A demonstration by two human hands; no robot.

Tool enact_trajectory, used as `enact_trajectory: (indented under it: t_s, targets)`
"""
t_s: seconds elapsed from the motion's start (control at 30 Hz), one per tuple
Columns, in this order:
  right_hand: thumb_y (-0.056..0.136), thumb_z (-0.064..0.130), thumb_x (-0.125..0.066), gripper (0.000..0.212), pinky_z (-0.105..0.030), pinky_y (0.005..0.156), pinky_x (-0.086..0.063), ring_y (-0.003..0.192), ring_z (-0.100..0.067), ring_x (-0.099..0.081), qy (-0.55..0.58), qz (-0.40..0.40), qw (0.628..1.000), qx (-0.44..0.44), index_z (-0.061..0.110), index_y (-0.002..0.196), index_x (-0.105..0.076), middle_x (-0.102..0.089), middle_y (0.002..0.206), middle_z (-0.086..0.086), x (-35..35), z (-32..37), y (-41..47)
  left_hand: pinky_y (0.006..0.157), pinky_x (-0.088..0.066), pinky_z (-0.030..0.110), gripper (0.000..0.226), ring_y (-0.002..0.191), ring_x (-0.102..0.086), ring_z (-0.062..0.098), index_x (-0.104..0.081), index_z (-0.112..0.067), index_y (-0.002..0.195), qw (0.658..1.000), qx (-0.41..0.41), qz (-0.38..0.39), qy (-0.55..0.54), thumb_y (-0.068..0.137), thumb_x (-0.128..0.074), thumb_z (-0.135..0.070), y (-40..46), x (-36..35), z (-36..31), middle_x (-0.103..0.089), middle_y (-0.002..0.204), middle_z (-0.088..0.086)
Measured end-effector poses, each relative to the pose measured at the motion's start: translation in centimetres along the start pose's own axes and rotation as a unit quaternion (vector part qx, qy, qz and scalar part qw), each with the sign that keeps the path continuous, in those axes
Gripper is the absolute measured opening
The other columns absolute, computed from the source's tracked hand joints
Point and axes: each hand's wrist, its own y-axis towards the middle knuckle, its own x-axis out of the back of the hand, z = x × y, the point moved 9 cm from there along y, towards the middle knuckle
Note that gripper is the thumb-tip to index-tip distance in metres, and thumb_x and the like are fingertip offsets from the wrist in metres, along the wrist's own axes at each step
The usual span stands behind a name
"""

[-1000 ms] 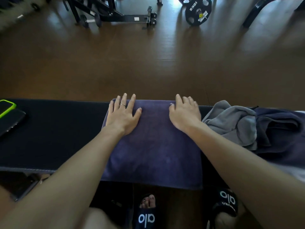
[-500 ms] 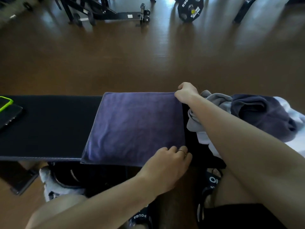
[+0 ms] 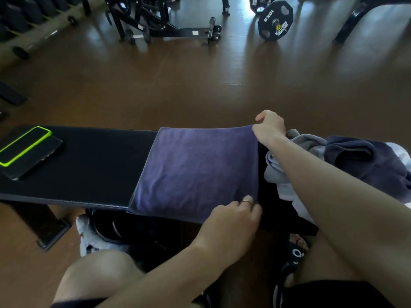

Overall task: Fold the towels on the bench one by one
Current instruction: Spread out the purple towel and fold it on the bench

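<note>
A purple towel (image 3: 195, 167) lies flat across the black bench (image 3: 93, 165), folded into a rough square. My right hand (image 3: 270, 127) pinches its far right corner. My left hand (image 3: 233, 221), with a ring on it, grips the near right corner at the bench's front edge. To the right a crumpled grey towel (image 3: 307, 143) and a dark navy towel (image 3: 364, 161) lie in a heap, partly hidden by my right forearm.
Two phones (image 3: 26, 150), one in a lime-green case, rest on the bench's left end. A 10 kg weight plate (image 3: 275, 21) and a black equipment frame (image 3: 169, 25) stand on the brown floor beyond. Sandals (image 3: 295, 254) and a bag sit under the bench.
A second ago both palms pressed flat on the towel's far edge. They then moved to its right side and now pinch the two right corners; the view shifted slightly.
</note>
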Motion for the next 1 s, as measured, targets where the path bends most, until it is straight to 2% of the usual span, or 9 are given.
enact_trajectory:
  t_s: [0.07,0.13,0.27,0.37,0.47,0.63,0.8,0.9,1.0]
  targets:
    - [0.083,0.007,-0.056,0.03,-0.031,0.082,-0.049,0.098,-0.023,-0.059,0.025,-0.008,1.0,0.007,0.021,0.109,-0.063,-0.063,0.114,-0.001,0.4,0.6,0.1,0.059,-0.038,0.024,0.013,0.078,-0.061,0.012,-0.053,-0.025,0.112,0.99,0.082,-0.017,-0.115,0.1,-0.053,-0.031,-0.8,2.4,2.3,-0.058,0.115,-0.002]
    - [0.082,0.006,-0.058,0.029,-0.034,0.087,-0.054,0.097,-0.022,-0.062,0.068,-0.012,0.997,0.021,0.021,0.107,-0.064,-0.065,0.11,-0.002,0.6,1.7,0.3,0.066,-0.042,0.022,0.004,0.081,-0.059,0.005,-0.051,-0.03,0.098,0.96,0.159,-0.03,-0.228,0.101,-0.051,-0.03,-2.1,3.8,5.5,-0.059,0.101,-0.009]
    - [0.075,0.007,-0.066,0.03,-0.031,0.071,-0.055,0.088,-0.023,-0.068,0.199,0.016,0.979,0.034,0.018,0.104,-0.063,-0.071,0.102,-0.007,-0.1,5.5,-0.1,0.076,-0.061,0.034,0.012,0.079,-0.073,0.015,-0.061,-0.013,0.09,0.868,0.275,-0.024,-0.412,0.101,-0.057,-0.015,-5.1,4.8,11.9,-0.071,0.088,0.009]
    - [0.08,-0.007,-0.063,0.025,-0.026,0.053,-0.05,0.067,-0.024,-0.066,0.375,0.076,0.924,0.008,0.012,0.095,-0.057,-0.067,0.086,-0.016,-2.2,8.5,-0.9,0.082,-0.063,0.039,0.013,0.087,-0.076,0.024,-0.066,-0.003,0.09,0.802,0.321,-0.04,-0.503,0.1,-0.062,-0.011,-7.7,5.1,15.8,-0.072,0.093,0.02]
    - [0.084,-0.016,-0.055,0.029,-0.027,0.054,-0.052,0.056,-0.02,-0.066,0.473,0.155,0.867,-0.023,0.012,0.087,-0.054,-0.065,0.076,-0.013,-5.0,11.3,-2.3,0.08,-0.063,0.033,0.016,0.088,-0.077,0.022,-0.068,0.004,0.1,0.758,0.356,-0.048,-0.544,0.1,-0.061,-0.01,-10.3,4.8,18.1,-0.076,0.094,0.017]
    - [0.077,-0.016,-0.059,0.029,-0.027,0.051,-0.047,0.054,-0.022,-0.06,0.346,0.193,0.918,0.003,0.011,0.088,-0.056,-0.071,0.088,-0.02,-8.5,14.0,-2.1,0.071,-0.063,0.028,0.016,0.082,-0.077,0.022,-0.067,0.005,0.103,0.698,0.428,-0.056,-0.572,0.1,-0.06,-0.009,-14.1,1.9,20.5,-0.076,0.093,0.02]
    - [0.082,-0.016,-0.057,0.02,-0.032,0.076,-0.062,0.083,-0.03,-0.07,0.284,0.264,0.922,0.008,0.003,0.088,-0.055,-0.068,0.095,-0.024,-13.2,16.2,-2.5,0.064,-0.063,0.028,0.016,0.077,-0.077,0.021,-0.066,0.005,0.104,0.663,0.457,-0.044,-0.591,0.1,-0.06,-0.01,-14.9,-0.4,21.5,-0.075,0.085,0.014]
    - [0.075,-0.017,-0.066,0.03,-0.035,0.085,-0.061,0.099,-0.029,-0.072,0.122,0.275,0.949,0.097,0.009,0.091,-0.064,-0.07,0.103,-0.02,-15.2,17.3,-1.9,0.063,-0.062,0.029,0.016,0.071,-0.076,0.018,-0.065,0.004,0.101,0.66,0.466,-0.034,-0.589,0.101,-0.058,-0.011,-15.0,-1.0,22.0,-0.074,0.082,0.012]
    - [0.077,-0.007,-0.064,0.027,-0.04,0.086,-0.061,0.088,-0.025,-0.075,-0.022,0.27,0.945,0.183,0.017,0.088,-0.068,-0.075,0.092,-0.011,-16.8,18.6,-2.3,0.06,-0.062,0.028,0.018,0.065,-0.074,0.016,-0.066,0.003,0.093,0.663,0.48,-0.03,-0.573,0.101,-0.057,-0.01,-15.2,-1.5,22.7,-0.073,0.079,0.011]
